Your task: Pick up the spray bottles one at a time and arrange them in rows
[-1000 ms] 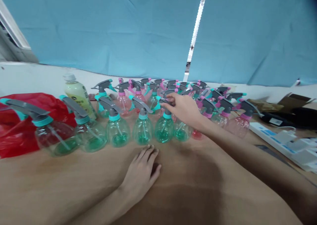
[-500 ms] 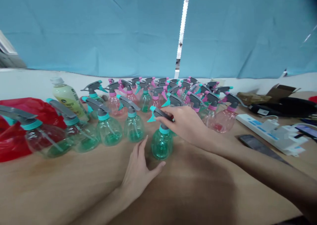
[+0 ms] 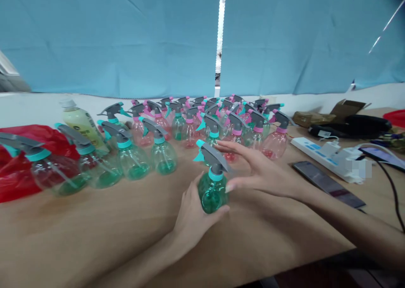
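Red plastic bag [image 3: 19, 161] lies far left of the grip, on the wooden table [image 3: 95, 237]. A yellow drink bottle [image 3: 80, 123] stands just behind it. A front row [image 3: 133, 159] of 4 green sprayers runs from there towards the hands and stops a little short of them.

At the centre, the left hand [image 3: 193, 212] is wrapped round the belly of 1 green spray bottle [image 3: 213, 191]. It stands upright on the table, apart from the others, its grey trigger head pointing left. The right hand [image 3: 256, 169] comes in from the right, loose and spread. Its thumb tip is at the bottle's shoulder and its fingers reach behind the trigger head.

Beyond the grip stands a crowd [image 3: 221, 119] of pink and green sprayers. To the right of it lie a dark phone [image 3: 325, 184] and a white power strip [image 3: 322, 153].
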A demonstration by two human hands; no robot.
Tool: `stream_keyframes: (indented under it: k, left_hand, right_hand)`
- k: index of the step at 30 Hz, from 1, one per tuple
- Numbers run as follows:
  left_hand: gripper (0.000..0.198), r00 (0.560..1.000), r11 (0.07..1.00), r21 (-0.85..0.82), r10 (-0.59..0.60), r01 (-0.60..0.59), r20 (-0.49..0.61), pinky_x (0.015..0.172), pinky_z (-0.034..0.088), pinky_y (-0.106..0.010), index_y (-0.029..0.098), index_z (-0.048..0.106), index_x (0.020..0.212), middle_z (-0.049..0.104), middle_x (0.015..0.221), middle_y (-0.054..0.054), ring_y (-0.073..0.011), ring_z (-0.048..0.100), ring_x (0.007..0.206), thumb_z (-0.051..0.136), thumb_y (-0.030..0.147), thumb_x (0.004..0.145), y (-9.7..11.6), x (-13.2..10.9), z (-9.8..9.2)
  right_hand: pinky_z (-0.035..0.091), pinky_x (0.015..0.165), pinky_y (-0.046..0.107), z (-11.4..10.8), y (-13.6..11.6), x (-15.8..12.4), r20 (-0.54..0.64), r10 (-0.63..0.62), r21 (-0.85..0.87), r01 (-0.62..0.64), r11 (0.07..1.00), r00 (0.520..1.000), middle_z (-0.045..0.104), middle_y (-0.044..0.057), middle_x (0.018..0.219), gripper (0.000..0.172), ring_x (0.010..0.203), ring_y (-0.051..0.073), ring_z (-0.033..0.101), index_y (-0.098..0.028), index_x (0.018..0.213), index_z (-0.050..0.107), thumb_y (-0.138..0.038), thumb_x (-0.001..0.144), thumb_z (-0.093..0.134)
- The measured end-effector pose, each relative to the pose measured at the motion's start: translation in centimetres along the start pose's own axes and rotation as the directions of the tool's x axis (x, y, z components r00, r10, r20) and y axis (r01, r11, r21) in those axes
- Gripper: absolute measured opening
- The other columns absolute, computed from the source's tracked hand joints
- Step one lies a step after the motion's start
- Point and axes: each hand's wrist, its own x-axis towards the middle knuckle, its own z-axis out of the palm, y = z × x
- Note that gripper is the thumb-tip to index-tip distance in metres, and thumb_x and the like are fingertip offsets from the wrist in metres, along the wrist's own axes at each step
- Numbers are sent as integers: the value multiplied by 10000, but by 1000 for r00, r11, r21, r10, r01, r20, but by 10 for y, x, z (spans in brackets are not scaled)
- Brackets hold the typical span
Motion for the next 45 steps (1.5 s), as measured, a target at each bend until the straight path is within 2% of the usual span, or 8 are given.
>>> stream_keyframes:
  k: [4, 8, 15, 18, 21, 26, 34, 45]
  left_hand:
    - [771, 997, 998, -39, 51, -49, 52, 979, 401, -575, 228, 321, 1363, 477, 1362, -135, -352, 467, 1250, 751, 368, 739, 9, 6, 12]
    - [739, 989, 994, -13, 111, -110, 99, 965, 411, -574, 181, 400, 1301, 548, 1265, -147, -364, 516, 1189, 778, 399, 705, 22, 14, 28]
    - [847, 981, 990, 67, 114, -126, 156, 949, 415, -585, 179, 374, 1320, 577, 1227, -152, -383, 545, 1153, 814, 419, 637, 33, 27, 37]
    - [884, 976, 987, 58, 141, -152, 165, 966, 403, -574, 216, 361, 1333, 562, 1271, -142, -375, 529, 1181, 830, 438, 617, 30, 32, 37]
    - [947, 963, 979, 83, 164, -185, 212, 978, 393, -564, 202, 342, 1353, 539, 1304, -163, -379, 508, 1203, 834, 517, 608, 21, 36, 34]
    - [902, 932, 945, 184, 208, -269, 296, 981, 389, -546, 191, 207, 1451, 484, 1375, -183, -363, 472, 1246, 668, 600, 792, 0, 35, 17]
    - [653, 910, 837, 421, 197, -350, 365, 1047, 343, -510, 186, 250, 1465, 466, 1416, -153, -313, 439, 1296, 489, 500, 945, -30, 30, -15]
    - [546, 894, 817, 430, 215, -385, 393, 1090, 316, -511, 183, 416, 1403, 423, 1465, -129, -297, 390, 1344, 515, 458, 942, -34, 30, -16]
  right_hand:
    - [394, 1038, 516, 11, 23, -7, -48, 41, 130, -34, 991, 998, 450, 117, 1447, 925, 1295, 327, 454, -239, 1426, 344, -484, 650, 783]
    - [510, 873, 479, 23, 23, -3, -157, 98, 256, -55, 965, 983, 655, 78, 1138, 652, 1023, 288, 620, -236, 1271, 520, -436, 698, 759]
    - [488, 937, 431, 17, 26, -5, -197, 157, 437, -57, 898, 968, 655, 52, 1177, 475, 1074, 259, 613, -246, 1156, 612, -423, 734, 739]
    - [503, 889, 430, 20, 34, -3, -180, 156, 428, -66, 901, 971, 698, 35, 968, 361, 979, 253, 643, -259, 1100, 625, -421, 785, 694]
    - [510, 835, 418, 26, 44, 4, -221, 118, 413, -17, 911, 968, 678, 14, 818, 252, 884, 236, 649, -272, 1063, 634, -403, 848, 626]
    - [480, 863, 371, 28, 55, 20, -294, -14, 378, 130, 917, 956, 670, 15, 973, 171, 940, 204, 622, -257, 1018, 656, -338, 881, 592]
    - [463, 727, 306, 23, 60, 36, -242, -21, 317, 100, 943, 970, 639, -18, 829, 155, 729, 148, 578, -265, 998, 635, -362, 895, 571]
    - [448, 755, 346, 19, 58, 47, -200, 35, 316, 30, 948, 979, 546, -16, 728, 210, 682, 169, 533, -271, 888, 591, -476, 876, 548]
